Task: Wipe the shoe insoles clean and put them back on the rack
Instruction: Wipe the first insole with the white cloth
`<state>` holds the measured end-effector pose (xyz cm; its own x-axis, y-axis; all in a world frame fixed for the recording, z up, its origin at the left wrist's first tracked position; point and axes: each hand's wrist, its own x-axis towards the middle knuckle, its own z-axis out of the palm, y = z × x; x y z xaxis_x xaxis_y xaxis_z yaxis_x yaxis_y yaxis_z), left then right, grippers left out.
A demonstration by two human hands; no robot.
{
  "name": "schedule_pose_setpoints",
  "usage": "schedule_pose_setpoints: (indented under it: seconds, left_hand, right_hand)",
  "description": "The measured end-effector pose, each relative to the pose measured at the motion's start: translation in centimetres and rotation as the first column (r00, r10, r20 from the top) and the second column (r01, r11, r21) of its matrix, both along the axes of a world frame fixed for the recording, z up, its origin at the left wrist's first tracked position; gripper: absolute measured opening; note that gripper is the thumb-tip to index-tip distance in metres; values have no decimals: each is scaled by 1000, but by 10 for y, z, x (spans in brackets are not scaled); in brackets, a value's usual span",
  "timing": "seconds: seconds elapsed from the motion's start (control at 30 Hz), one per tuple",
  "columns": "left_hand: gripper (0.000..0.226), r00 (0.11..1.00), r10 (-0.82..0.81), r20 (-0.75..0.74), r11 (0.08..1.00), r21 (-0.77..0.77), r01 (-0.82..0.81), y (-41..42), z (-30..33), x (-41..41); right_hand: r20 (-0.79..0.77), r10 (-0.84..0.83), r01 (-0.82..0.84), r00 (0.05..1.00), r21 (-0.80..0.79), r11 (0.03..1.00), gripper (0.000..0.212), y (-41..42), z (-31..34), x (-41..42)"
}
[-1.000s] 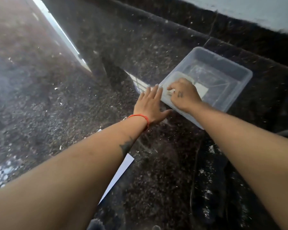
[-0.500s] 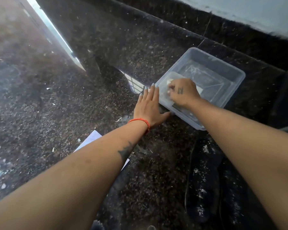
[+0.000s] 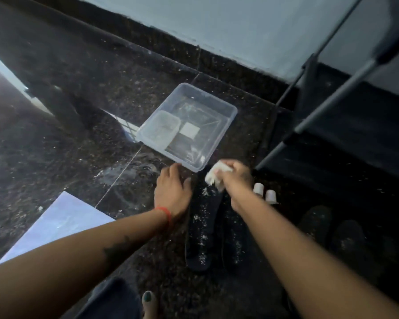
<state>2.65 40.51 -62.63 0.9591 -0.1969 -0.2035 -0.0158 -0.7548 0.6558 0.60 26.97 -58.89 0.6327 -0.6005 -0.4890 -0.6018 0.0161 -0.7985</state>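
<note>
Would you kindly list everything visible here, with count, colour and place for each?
clear tub: one, transparent, on the floor ahead of the hands
small container: one, clear, inside the tub's left corner
insoles: two, black with white specks, side by side on the floor
cloth: one, white, over the insoles' far end
rack: one, dark-framed, right
white caps: two, right of the insoles
sheet: one, pale blue, left
left hand: on the floor beside the insoles
right hand: grips the cloth
</note>
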Motion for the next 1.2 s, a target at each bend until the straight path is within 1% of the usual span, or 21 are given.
schedule_pose_setpoints:
  seconds: [0.03,0.1,0.17,0.2,0.27,0.37,0.43,0.47,0.53,0.6,0.67,0.73,0.8,0.87,0.93,1.07,1.13,1.2]
  left_hand:
    - [47,993,33,-110,999,14,-31,-1,-3,-10]
    - [48,947,92,-307,995,68,-74,-3,-10,-25]
    - [47,897,114,-428,991,114,-72,-5,-17,-34]
    - [46,879,115,-462,989,132,-61,-6,-19,-36]
    - [40,854,104,-511,989,140,-36,-7,-21,-40]
    - [20,838,88,-538,992,121,-27,-9,-22,-41]
    - [7,825,105,-556,994,84,-70,-10,-21,-42]
    - [5,808,118,-576,993,58,-104,-11,-19,-42]
    - [10,770,126,-626,988,9,-154,-13,-10,-45]
    - [15,737,101,-669,981,-56,-185,-16,7,-49]
    - [22,687,57,-724,966,-134,-222,-20,32,-52]
    - [27,654,-7,-756,958,-193,-214,-25,63,-54]
    - [29,664,-65,-745,945,-259,-199,-31,103,-56]
    - [31,680,-123,-723,913,-351,-209,-39,147,-62]
    - [34,680,-182,-710,868,-442,-228,-45,192,-72]
    - [38,669,-247,-701,768,-563,-306,-48,270,-96]
    - [45,677,-281,-680,691,-633,-349,-47,302,-113]
    - [59,682,-321,-658,580,-705,-408,-47,332,-132]
  right_hand:
    - [-62,-4,4,998,-6,1000,21,-1,-9,-17]
    - [-153,-8,7,988,-5,1000,13,4,-30,-46]
    - [-251,66,-76,966,-31,997,11,12,-48,-63]
    - [-289,114,-133,951,-46,990,13,16,-55,-68]
    - [-302,143,-170,943,-64,983,10,20,-59,-70]
    - [-277,118,-140,954,-61,988,8,20,-59,-68]
    - [-271,102,-117,957,-39,992,8,18,-59,-68]
    - [-256,90,-99,962,-22,995,8,16,-58,-70]
    - [-215,65,-60,974,30,998,14,12,-54,-75]
    - [-179,53,-44,982,52,998,17,6,-40,-82]
    - [-141,37,-31,989,47,998,12,-3,-18,-90]
    - [-84,13,-7,996,71,997,11,-11,10,-100]
    - [-13,-13,14,1000,70,997,13,-18,46,-110]
    - [47,-40,38,998,46,998,10,-26,85,-121]
    - [99,-62,54,993,73,996,10,-33,130,-135]
    - [196,-30,1,980,148,989,7,-37,220,-166]
    - [231,-5,-30,973,147,989,8,-33,256,-183]
    - [267,19,-63,963,154,986,9,-26,283,-199]
